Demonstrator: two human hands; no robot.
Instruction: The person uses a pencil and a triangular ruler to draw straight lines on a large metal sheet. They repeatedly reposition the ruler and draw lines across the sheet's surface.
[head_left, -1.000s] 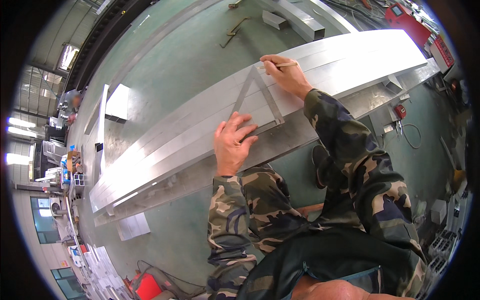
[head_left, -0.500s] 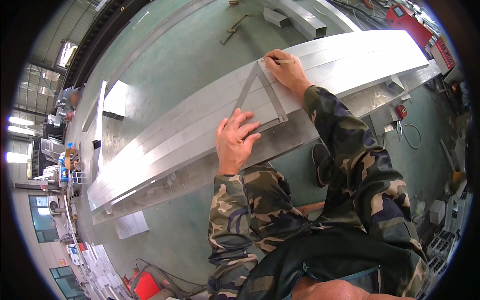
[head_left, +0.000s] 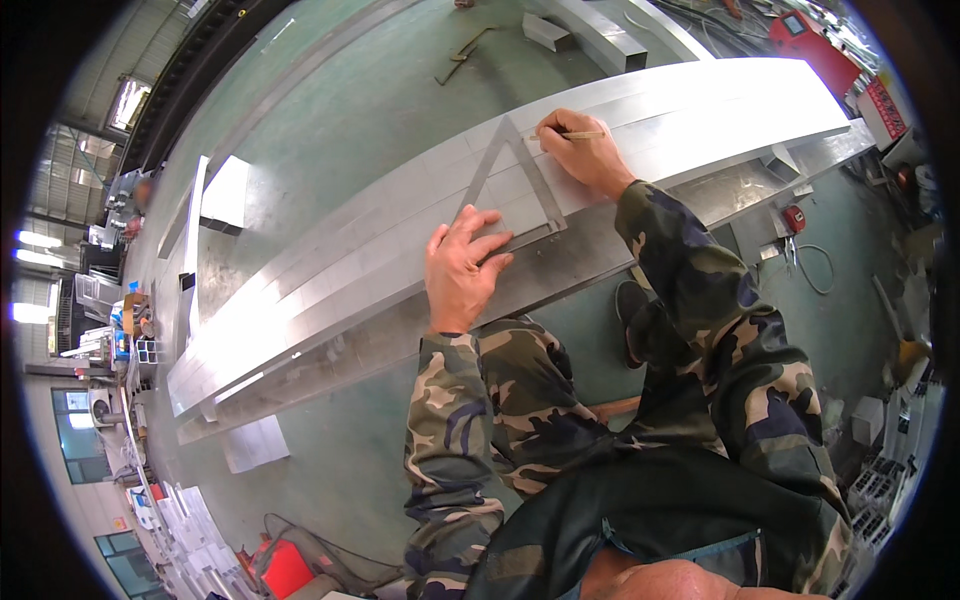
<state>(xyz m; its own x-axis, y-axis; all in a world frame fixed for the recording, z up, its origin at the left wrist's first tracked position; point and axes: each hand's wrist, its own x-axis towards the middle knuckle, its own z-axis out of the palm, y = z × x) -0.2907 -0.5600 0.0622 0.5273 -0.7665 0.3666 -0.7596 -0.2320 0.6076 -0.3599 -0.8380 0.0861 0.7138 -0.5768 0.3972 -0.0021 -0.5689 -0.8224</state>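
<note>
A long, silvery metal beam [head_left: 340, 240] with faint crosswise lines lies in front of me. On its top rests a flat metal triangle square [head_left: 536, 180], its point away from me. My left hand [head_left: 463, 262] lies on the square's near left corner, fingers spread, pressing from above. In my right hand [head_left: 590, 158] a slim pencil [head_left: 582, 135] is pinched; its tip is near the square's right edge, close to the far point. Fingers partly hide the tip.
A lower metal support [head_left: 540, 275] runs under the beam's near side. Rectangular tubes [head_left: 600, 35] lie beyond it on the green floor. To the right are a tape measure [head_left: 794, 218] and a red machine [head_left: 812, 45]. My shoe [head_left: 632, 310] stands near the support.
My right hand with the pencil has slid a little toward me along the square's right edge. My left hand stays on the square; the whole view has shifted slightly.
</note>
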